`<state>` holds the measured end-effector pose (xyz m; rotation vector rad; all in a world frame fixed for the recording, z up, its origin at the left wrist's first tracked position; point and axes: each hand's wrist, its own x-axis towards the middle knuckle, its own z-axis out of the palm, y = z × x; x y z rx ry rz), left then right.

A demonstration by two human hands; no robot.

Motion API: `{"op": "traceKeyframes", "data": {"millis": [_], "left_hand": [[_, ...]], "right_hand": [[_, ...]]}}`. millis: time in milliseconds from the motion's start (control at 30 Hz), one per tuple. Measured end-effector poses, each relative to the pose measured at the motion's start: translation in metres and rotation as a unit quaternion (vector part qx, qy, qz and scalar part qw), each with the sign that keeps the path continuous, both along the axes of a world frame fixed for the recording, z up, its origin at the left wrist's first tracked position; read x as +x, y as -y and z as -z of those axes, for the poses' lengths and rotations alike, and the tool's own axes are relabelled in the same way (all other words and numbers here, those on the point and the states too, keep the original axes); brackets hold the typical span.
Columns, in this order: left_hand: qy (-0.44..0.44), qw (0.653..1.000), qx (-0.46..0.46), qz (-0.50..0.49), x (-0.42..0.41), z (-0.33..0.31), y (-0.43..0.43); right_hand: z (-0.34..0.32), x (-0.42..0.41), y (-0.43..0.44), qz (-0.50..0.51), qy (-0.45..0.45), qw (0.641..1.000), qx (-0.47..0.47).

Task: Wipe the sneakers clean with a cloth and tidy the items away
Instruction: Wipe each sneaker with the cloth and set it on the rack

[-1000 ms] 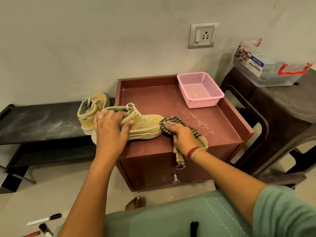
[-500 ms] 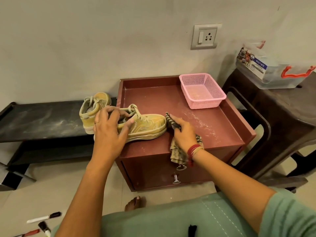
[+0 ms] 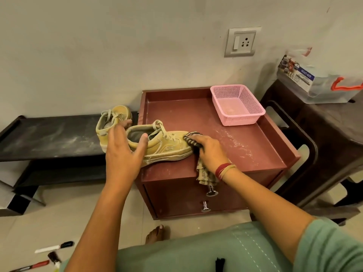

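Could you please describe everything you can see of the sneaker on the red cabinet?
The sneaker is a tan, suede-looking low-top with pale laces and sole, and it looks dusty. It stands upright at the front left corner of the cabinet, toe pointing right. The open left hand hides its heel, and the right hand presses a striped cloth against its toe.

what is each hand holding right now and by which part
Right hand grips the striped cloth by its bunched upper end, against the toe of the near sneaker. Left hand is open at its heel, gripping nothing.

Sneaker (image 3: pixel 167 146) on cabinet (image 3: pixel 176 110) (basket (image 3: pixel 241 120) behind, right).
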<state>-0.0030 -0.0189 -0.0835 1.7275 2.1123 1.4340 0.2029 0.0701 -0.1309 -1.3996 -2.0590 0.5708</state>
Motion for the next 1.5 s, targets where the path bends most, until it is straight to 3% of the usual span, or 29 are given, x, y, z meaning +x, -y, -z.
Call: {"op": "traceKeyframes", "data": {"millis": [67, 200, 333, 467, 600, 733, 900, 1000, 1100, 1233, 1400, 1500], "left_hand": [[-0.008, 1.0, 0.001, -0.008, 0.0, 0.0, 0.001], [-0.008, 0.999, -0.011, -0.03, -0.003, 0.001, 0.0], [-0.004, 0.999, -0.021, -0.025, -0.004, 0.003, -0.001], [-0.005, 1.0, -0.022, -0.016, -0.005, 0.004, -0.001], [-0.011, 1.0, -0.023, -0.013, -0.008, 0.005, 0.001], [-0.013, 1.0, -0.024, -0.014, -0.01, 0.007, 0.001], [0.01, 0.996, -0.08, -0.049, -0.011, 0.012, 0.003], [0.018, 0.997, -0.078, 0.01, -0.013, 0.009, 0.007], [-0.029, 0.992, -0.093, 0.076, -0.025, 0.007, 0.01], [-0.09, 0.991, -0.065, 0.079, -0.025, 0.006, 0.015], [-0.159, 0.984, -0.017, 0.077, -0.02, 0.007, 0.017], [-0.195, 0.978, 0.006, 0.077, -0.017, 0.006, 0.016]], "right_hand": [[0.0, 0.003, -0.006, 0.046, -0.006, 0.999, -0.027], [-0.005, -0.008, 0.01, -0.019, -0.013, 1.0, -0.018], [-0.002, 0.003, -0.005, 0.056, -0.02, 0.997, -0.045], [-0.01, -0.008, 0.005, -0.045, 0.015, 0.999, 0.0], [-0.007, 0.003, -0.012, 0.038, 0.043, 0.998, -0.027], [-0.012, -0.011, 0.004, -0.024, 0.014, 0.999, -0.024], [-0.002, -0.001, -0.01, 0.046, -0.002, 0.998, -0.051], [-0.012, -0.013, 0.002, -0.022, -0.006, 0.999, -0.031], [-0.006, -0.013, -0.003, 0.001, -0.02, 0.999, -0.029], [-0.003, -0.01, -0.018, 0.063, -0.013, 0.996, -0.057], [-0.015, -0.016, 0.006, -0.02, -0.029, 0.999, -0.019], [-0.01, -0.01, -0.002, 0.017, 0.002, 1.0, 0.009]]}}
